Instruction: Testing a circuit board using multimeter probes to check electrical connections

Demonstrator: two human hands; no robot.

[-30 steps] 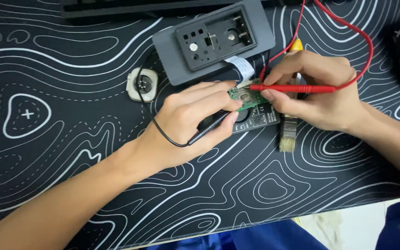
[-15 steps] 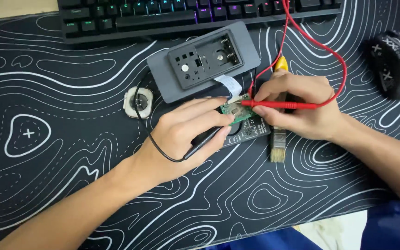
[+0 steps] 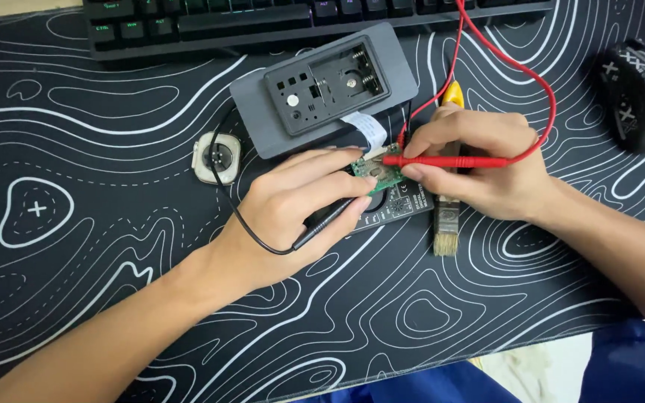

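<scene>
While probing: view shifted down-frame, work unchanged.
Left hand (image 3: 293,213): pinches black probe (image 3: 330,224) on green circuit board (image 3: 377,172).
Right hand (image 3: 479,168): grips red probe (image 3: 442,161) there.

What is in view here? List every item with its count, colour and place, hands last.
mat: 1, black with white wavy lines, covers the desk
keyboard: 1, black, top edge
case: 1, grey, open, top centre
ribbon cable: 1, white, from the case toward the board
board: 1, green, centre, between the hands
red probe: 1, red with looping red lead, tip on the board
black probe: 1, black with black lead, pointing at the board
brush: 1, pale bristles, below the right hand
square part: 1, white, left of the case
mouse: 1, black, upper right
left hand: holds the black probe
right hand: holds the red probe
</scene>
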